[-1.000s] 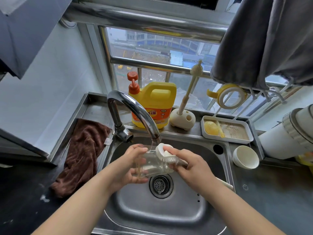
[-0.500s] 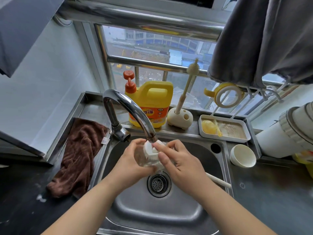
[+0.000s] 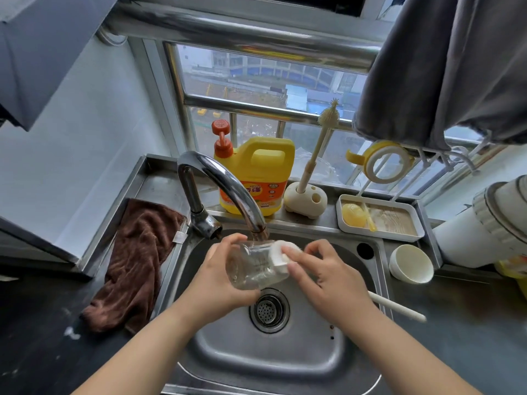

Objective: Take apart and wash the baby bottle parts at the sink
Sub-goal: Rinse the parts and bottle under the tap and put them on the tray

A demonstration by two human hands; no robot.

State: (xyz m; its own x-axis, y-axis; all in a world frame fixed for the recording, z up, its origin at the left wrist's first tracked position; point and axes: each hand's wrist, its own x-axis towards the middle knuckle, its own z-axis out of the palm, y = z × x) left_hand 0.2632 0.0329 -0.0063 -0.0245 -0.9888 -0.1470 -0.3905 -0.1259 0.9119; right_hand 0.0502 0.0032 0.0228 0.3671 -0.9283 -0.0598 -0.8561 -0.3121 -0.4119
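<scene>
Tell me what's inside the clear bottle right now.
The bottle looks empty apart from water; the white brush head sits at its mouth. The left hand covers its base.

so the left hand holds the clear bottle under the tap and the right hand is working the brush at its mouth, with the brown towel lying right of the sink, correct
Not quite: the head view shows the brown towel lying left of the sink, not right. The rest holds: the left hand holds the clear bottle under the tap, and the right hand works the brush at its mouth.

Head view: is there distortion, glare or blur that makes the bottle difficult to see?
Head view: wide-angle bending curves the window bars and sink edges; daylight from the window puts bright reflections on the faucet; the clear bottle, held by the left hand, blends with the steel, its outline faint; no strong motion blur.
</scene>
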